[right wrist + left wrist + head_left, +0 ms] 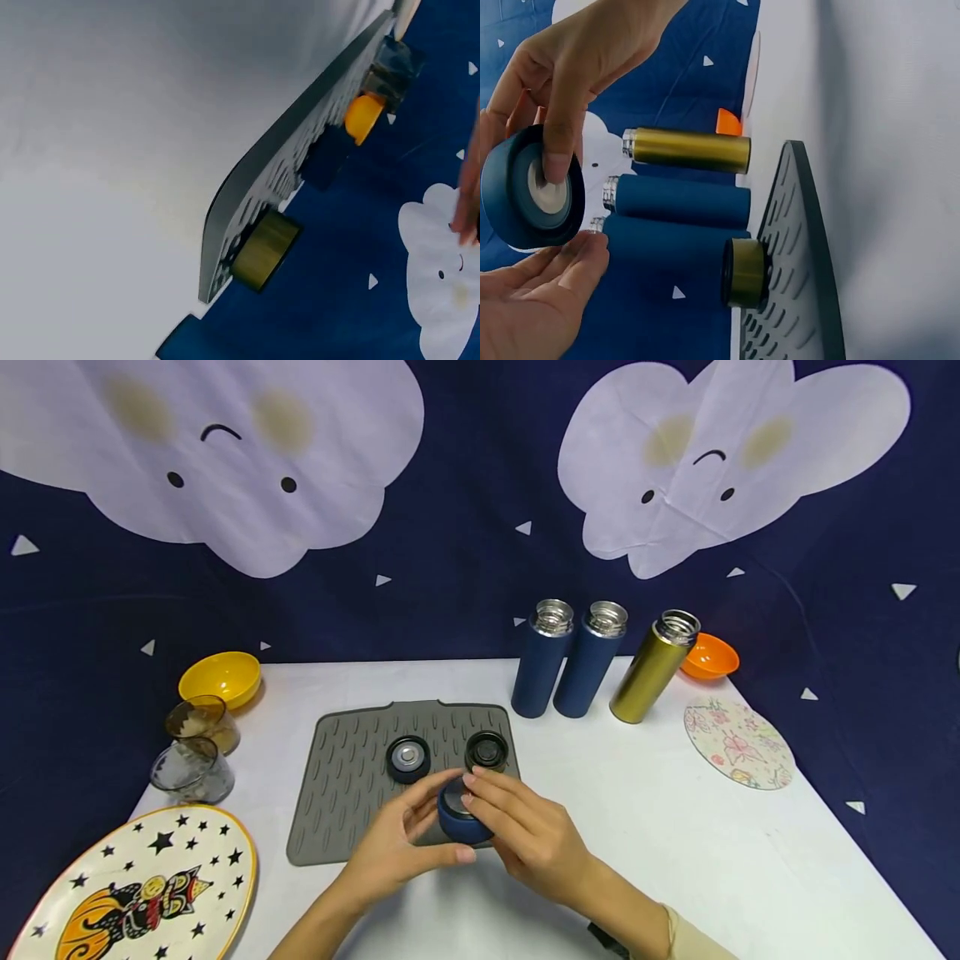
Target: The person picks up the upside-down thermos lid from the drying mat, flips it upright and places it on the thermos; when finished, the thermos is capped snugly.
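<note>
1. Head view: a round navy-blue bottle cap, matt outside and short like a thick ring, is held just above the near edge of the grey ribbed mat. The left hand cups it from the side and below, thumb along its lower rim; the right hand grips it from above with its fingers curled over the top. On the mat lie a dark cap with a shiny metal centre and a gold cap. Behind stand two navy flasks and a gold flask, all open with bright steel necks.

2. Left wrist view: the navy-blue bottle cap shows its hollow inside with a pale round disc at the centre. A fingertip of the right hand presses on that disc, the other fingers holding the rim. The left hand lies relaxed just beneath, fingers straight. The gold cap has a brushed metallic side.

3. Right wrist view: the smooth white table, the mat's edge and the gold cap show; only a blurred fingertip is seen, so the grip cannot be told here.
</note>
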Motion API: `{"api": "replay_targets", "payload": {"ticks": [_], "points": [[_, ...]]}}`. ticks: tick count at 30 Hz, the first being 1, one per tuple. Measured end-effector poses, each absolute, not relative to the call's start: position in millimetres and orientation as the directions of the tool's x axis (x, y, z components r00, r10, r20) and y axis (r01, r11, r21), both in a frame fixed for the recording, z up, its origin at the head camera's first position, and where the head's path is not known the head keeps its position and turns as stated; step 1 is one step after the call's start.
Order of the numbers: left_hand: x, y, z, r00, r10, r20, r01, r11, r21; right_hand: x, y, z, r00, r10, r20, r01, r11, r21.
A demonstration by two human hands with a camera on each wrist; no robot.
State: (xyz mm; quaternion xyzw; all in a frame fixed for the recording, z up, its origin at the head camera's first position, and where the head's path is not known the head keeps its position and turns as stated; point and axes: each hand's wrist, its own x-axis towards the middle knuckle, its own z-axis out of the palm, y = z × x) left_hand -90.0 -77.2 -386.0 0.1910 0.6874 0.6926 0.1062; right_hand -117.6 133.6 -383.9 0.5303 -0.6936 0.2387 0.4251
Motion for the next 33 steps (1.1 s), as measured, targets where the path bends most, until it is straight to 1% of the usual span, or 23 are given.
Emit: {"api": "replay_targets", "payload": {"ticks": [4, 7, 9, 12, 14, 16, 17, 18, 19, 21, 23, 25, 26, 27, 28, 30, 33], "points": [[-88.5, -71.6, -386.2, -0.882, 0.416, 0.219, 0.209, -0.072, 0.975, -120.5, 133.8, -380.0, 0.086, -0.554, 0.828, -0.888, 0.334, 0.315], [-86.6, -67.2, -387.4, -0.868, 0.401, 0.293, 0.281, -0.091, 0.955, -121.3, 133.7, -376.6, 0.182, -0.561, 0.807, -0.853, 0.318, 0.414], [-85.4, -65.0, -388.3, -0.857, 0.393, 0.333, 0.322, -0.097, 0.942, -121.1, 133.7, -374.6, 0.231, -0.562, 0.794, -0.834, 0.306, 0.459], [-85.2, -62.6, -389.0, -0.848, 0.378, 0.371, 0.370, -0.077, 0.926, -121.5, 134.0, -373.3, 0.267, -0.560, 0.784, -0.815, 0.303, 0.494], [-85.6, -61.8, -389.3, -0.845, 0.369, 0.387, 0.395, -0.056, 0.917, -121.4, 134.8, -375.0, 0.247, -0.557, 0.793, -0.827, 0.305, 0.472], [-85.6, -61.4, -389.5, -0.852, 0.353, 0.388, 0.406, -0.023, 0.913, -123.1, 136.5, -378.9, 0.188, -0.551, 0.813, -0.851, 0.321, 0.414], [-85.5, -61.5, -389.6, -0.859, 0.342, 0.380, 0.402, -0.007, 0.915, -124.5, 137.7, -381.5, 0.140, -0.545, 0.827, -0.869, 0.332, 0.366], [-85.4, -61.8, -389.7, -0.865, 0.331, 0.378, 0.403, 0.009, 0.915, -127.0, 139.1, -384.6, 0.081, -0.530, 0.844, -0.886, 0.350, 0.305], [-85.5, -62.1, -389.8, -0.871, 0.317, 0.375, 0.403, 0.027, 0.915, -130.3, 141.0, -388.0, 0.007, -0.510, 0.860, -0.897, 0.377, 0.231], [-85.8, -63.0, -389.4, -0.889, 0.288, 0.357, 0.388, 0.058, 0.920, -139.8, 145.4, -393.8, -0.178, -0.444, 0.878, -0.896, 0.443, 0.042], [-86.5, -64.2, -388.8, -0.905, 0.260, 0.338, 0.369, 0.082, 0.926, -153.1, 149.8, -397.9, -0.385, -0.328, 0.862, -0.842, 0.508, -0.183], [-87.4, -65.0, -388.3, -0.916, 0.240, 0.321, 0.352, 0.101, 0.930, -170.4, 154.3, -400.0, -0.580, -0.176, 0.795, -0.724, 0.558, -0.405], [-87.7, -65.4, -388.2, -0.921, 0.232, 0.313, 0.343, 0.107, 0.933, -180.0, 156.3, -400.4, -0.660, -0.093, 0.745, -0.654, 0.559, -0.510], [-88.0, -65.6, -388.4, -0.924, 0.228, 0.308, 0.339, 0.110, 0.934, -190.0, 158.2, -400.9, -0.722, -0.010, 0.692, -0.580, 0.554, -0.597], [-88.0, -65.7, -388.7, -0.927, 0.223, 0.302, 0.332, 0.113, 0.936, -200.2, 159.9, -401.8, -0.767, 0.063, 0.639, -0.512, 0.539, -0.668], [-87.8, -65.9, -389.6, -0.930, 0.219, 0.296, 0.326, 0.120, 0.938, -218.9, 162.7, -404.0, -0.817, 0.186, 0.545, -0.404, 0.489, -0.773], [-86.8, -66.4, -390.9, -0.935, 0.213, 0.285, 0.316, 0.127, 0.940, -239.9, 164.2, -408.4, -0.839, 0.297, 0.456, -0.313, 0.422, -0.851]]}}
